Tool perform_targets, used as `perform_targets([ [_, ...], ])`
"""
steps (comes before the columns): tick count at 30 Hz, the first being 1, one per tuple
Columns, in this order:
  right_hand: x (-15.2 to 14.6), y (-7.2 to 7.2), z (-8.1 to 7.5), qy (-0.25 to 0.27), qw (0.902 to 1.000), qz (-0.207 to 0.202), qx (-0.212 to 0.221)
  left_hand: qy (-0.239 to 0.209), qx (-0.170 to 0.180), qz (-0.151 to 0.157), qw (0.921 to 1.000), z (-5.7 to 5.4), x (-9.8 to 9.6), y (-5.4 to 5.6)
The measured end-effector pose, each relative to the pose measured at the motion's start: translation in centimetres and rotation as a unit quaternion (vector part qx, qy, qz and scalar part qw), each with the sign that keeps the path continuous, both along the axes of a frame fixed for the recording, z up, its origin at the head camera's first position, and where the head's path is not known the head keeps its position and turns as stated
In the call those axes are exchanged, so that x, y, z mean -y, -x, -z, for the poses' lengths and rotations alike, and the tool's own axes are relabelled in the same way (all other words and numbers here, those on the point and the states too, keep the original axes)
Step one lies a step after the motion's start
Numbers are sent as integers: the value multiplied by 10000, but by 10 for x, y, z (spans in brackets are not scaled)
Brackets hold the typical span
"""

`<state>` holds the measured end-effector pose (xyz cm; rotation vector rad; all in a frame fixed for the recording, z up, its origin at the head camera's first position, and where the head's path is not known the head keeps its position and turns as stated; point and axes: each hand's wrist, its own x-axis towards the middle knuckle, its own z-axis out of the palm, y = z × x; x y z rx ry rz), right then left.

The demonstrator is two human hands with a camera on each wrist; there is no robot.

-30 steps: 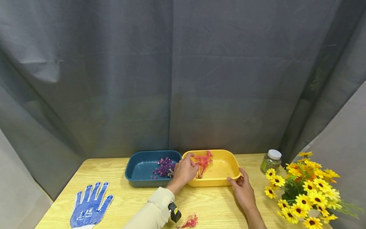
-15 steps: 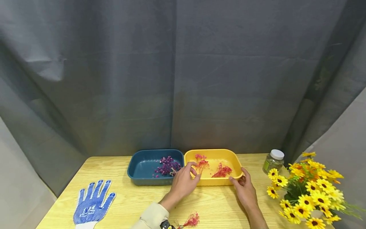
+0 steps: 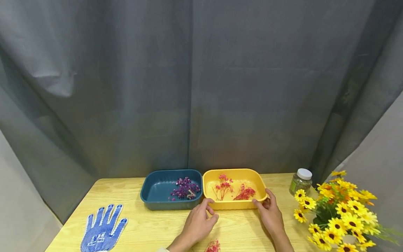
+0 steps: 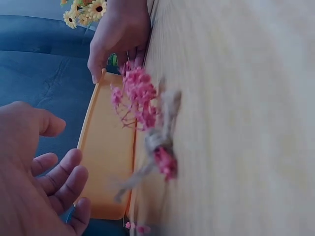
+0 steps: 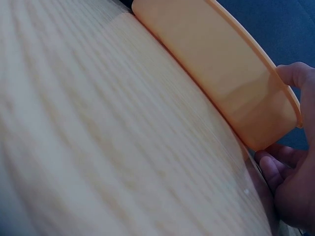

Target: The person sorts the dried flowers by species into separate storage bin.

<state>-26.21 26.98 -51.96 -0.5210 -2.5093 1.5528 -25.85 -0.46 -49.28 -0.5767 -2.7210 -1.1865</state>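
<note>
My left hand (image 3: 199,224) is just in front of the near left corner of the yellow tray (image 3: 231,205), fingers loosely bent and holding nothing. The left wrist view shows its fingers (image 4: 66,179) spread apart. At the tray's near right corner, my right hand (image 3: 271,217) grips the rim, thumb on top and the other fingers against the outer wall. Inside lie two pinkish-red dried flower sprigs, an airy one (image 3: 223,185) at left and a denser one (image 3: 245,193) at right. Another pink bunch (image 4: 140,93), tied with twine, lies on the table before the tray.
A dark blue tray (image 3: 160,206) with purple dried flowers (image 3: 185,188) stands left of the yellow one. At far left lies a blue-and-white work glove (image 3: 100,232). A white-lidded jar (image 3: 301,182) and yellow artificial flowers (image 3: 349,217) stand right. A grey curtain (image 3: 189,87) hangs behind.
My left hand has drawn back from inside the yellow tray toward the table's front. The pink flowers there, first seen as one clump by that hand, now lie as two separate sprigs.
</note>
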Motion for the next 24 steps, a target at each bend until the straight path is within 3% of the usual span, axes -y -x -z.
perform_targets([
  [7, -2, -3, 1, 84, 9999, -60, 70, 46, 330, 289, 9990, 5, 13, -15],
  [14, -2, -3, 1, 39, 9999, -43, 89, 362, 1080, 676, 9912, 7, 24, -29],
  [24, 0, 1, 0, 11, 9999, -134, 52, 660, 1275, 832, 9861, 9, 38, -38],
])
